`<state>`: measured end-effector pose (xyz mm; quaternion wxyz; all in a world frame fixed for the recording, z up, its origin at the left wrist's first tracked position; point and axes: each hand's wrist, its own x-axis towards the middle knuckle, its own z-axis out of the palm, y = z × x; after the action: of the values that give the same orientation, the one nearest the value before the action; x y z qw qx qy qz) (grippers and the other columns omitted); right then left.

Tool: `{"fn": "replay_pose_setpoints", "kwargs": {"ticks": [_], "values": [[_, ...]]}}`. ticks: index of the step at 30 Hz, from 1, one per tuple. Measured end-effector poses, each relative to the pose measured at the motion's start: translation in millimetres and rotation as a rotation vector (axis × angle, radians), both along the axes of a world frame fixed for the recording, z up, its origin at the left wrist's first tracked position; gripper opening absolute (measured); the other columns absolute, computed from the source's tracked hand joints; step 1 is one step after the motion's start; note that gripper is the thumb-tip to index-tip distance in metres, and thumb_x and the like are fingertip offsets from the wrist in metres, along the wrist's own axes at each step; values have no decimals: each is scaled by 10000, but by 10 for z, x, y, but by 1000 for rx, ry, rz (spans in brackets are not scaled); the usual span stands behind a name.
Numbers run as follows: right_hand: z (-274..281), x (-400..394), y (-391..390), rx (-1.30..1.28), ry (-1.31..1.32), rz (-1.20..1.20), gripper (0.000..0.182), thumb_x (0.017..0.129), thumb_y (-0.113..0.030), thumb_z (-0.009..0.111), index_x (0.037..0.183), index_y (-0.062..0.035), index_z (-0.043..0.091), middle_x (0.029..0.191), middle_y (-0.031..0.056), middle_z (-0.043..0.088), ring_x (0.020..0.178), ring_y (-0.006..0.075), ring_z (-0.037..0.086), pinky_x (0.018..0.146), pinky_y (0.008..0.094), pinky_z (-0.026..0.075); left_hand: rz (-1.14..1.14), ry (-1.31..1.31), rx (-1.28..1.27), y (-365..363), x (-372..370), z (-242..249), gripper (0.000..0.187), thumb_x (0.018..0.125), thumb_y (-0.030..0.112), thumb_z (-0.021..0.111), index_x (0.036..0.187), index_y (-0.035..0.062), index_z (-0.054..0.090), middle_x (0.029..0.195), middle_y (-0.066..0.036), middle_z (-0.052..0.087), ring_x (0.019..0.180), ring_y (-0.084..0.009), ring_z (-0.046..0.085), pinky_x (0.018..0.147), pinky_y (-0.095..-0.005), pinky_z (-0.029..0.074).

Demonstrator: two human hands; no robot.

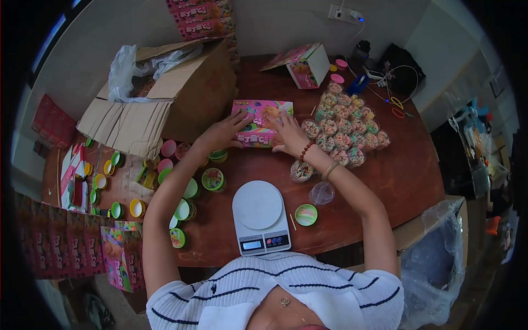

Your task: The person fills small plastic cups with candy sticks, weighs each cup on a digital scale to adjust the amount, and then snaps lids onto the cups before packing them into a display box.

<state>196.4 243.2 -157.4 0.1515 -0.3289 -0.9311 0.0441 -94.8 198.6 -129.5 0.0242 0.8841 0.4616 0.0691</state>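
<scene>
A pink printed cardboard box [258, 137] lies on the brown table in front of me. My left hand [226, 130] rests over its left side, fingers stretched onto the printed face. On the right side lies my right hand [291, 135], its fingers spread across the top and the thumb near the lower edge. Neither hand is closed round anything. Nearer my body stands a white kitchen scale [257, 206] with a lit display and a bare round platform. Beside my right forearm, clear cups filled with colourful bits [342, 127] stand grouped together.
A big open carton [203, 91] with plastic stands at the back left. Green, yellow and pink lids and tubs [213, 179] are scattered left. A green lid [306, 215], a clear cup [322, 193] and scissors [397, 108] lie right. Another printed box [311, 66] stands behind.
</scene>
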Motion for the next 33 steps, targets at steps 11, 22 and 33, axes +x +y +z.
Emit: {"fn": "replay_pose_setpoints", "kwargs": {"ticks": [11, 22, 33], "values": [[543, 193, 113, 94, 269, -22, 631, 809, -136, 833, 1384, -90, 577, 1303, 208, 561, 1247, 397, 559, 1004, 474, 529, 97, -159, 302, 23, -85, 333, 645, 871, 346, 775, 1445, 127, 578, 1321, -176, 664, 1143, -333, 682, 909, -428, 590], [163, 372, 127, -35, 473, 28, 649, 850, -18, 783, 1455, -55, 550, 1162, 212, 676, 939, 350, 700, 754, 399, 586, 170, -141, 355, -71, -159, 2, 664, 914, 363, 727, 1510, 160, 514, 960, -146, 656, 894, -334, 673, 803, -444, 560], [202, 427, 14, -184, 440, -7, 656, 834, -35, 802, 1453, -102, 594, 1017, 174, 697, 765, 304, 693, 699, 380, 574, 119, -348, 60, -62, -255, 38, 667, 952, 223, 718, 1559, 163, 448, 1045, -198, 636, 953, -389, 667, 828, -476, 544]]}}
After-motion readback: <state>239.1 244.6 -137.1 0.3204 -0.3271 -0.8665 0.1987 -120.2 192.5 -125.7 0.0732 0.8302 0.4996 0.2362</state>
